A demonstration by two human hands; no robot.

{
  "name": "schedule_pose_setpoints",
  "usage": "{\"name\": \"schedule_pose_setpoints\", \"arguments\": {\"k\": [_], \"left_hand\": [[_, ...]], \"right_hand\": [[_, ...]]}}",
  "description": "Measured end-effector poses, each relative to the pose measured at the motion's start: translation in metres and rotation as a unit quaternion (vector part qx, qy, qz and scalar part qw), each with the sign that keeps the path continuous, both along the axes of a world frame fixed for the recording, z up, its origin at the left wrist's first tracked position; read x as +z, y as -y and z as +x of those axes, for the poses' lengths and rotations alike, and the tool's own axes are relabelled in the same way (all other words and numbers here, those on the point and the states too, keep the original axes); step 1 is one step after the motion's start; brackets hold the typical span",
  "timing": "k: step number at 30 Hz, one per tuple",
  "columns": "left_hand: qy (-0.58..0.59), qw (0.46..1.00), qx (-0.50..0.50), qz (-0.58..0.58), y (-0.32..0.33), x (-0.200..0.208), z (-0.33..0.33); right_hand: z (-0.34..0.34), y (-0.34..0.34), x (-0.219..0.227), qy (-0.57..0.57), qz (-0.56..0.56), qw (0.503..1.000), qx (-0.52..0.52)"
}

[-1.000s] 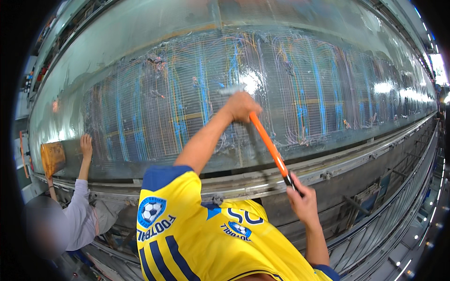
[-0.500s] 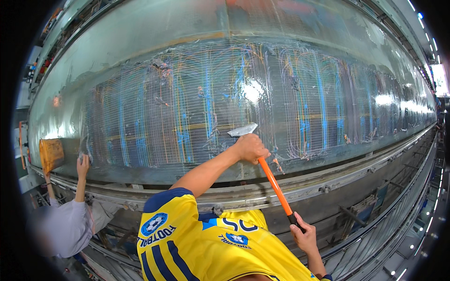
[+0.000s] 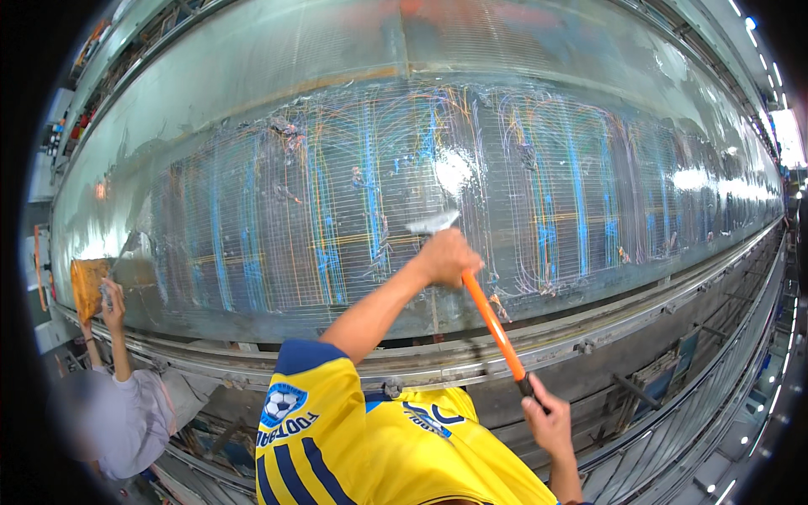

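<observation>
A long-handled scraper (image 3: 494, 324) with an orange shaft, a black grip and a pale metal blade slants across the middle. My left hand (image 3: 448, 257) is wrapped round the shaft close to the blade. Down at the black grip, my right hand (image 3: 549, 419) holds the other end. The scraper blade (image 3: 432, 222) lies on or just over a long, wet, glassy table (image 3: 353, 38), blurred by motion. Under and around it run coloured lines in blue, yellow, orange and purple, with wet residue among them.
At the left a co-worker's hand (image 3: 114, 307) is by an orange-brown slab-like piece (image 3: 87, 290). A metal rail (image 3: 454, 370) edges the table's near side. Small scraps of residue (image 3: 501, 307) lie near that edge. Railings and framework (image 3: 715, 379) stand at lower right.
The scraper blade has shifted slightly away from me, with both my hands still on the tool. The co-worker's hand has moved left from the table surface to the orange-brown piece.
</observation>
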State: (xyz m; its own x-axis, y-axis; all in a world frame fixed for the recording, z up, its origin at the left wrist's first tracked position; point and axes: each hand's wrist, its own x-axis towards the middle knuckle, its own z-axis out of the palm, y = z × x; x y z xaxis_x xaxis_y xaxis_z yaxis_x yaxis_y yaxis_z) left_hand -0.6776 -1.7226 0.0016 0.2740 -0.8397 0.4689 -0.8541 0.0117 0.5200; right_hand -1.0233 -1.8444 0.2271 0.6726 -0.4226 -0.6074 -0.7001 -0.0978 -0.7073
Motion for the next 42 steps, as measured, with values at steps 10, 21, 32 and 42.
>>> {"name": "schedule_pose_setpoints", "arguments": {"k": [10,21,32,42], "left_hand": [[0.036,0.995,0.000,0.092,0.011,-0.012,0.106],[0.019,0.995,-0.043,0.083,0.002,-0.012,0.084],[-0.036,0.998,-0.045,0.008,0.012,-0.007,0.083],[-0.017,0.994,-0.006,0.105,0.019,-0.016,0.137]], "right_hand": [[0.097,0.002,-0.030,0.033,0.003,0.999,0.015],[0.071,-0.019,-0.028,-0.004,0.078,0.995,-0.070],[0.092,-0.022,0.006,-0.037,0.059,0.993,-0.093],[0.135,0.004,-0.011,-0.015,0.025,0.999,-0.019]]}}
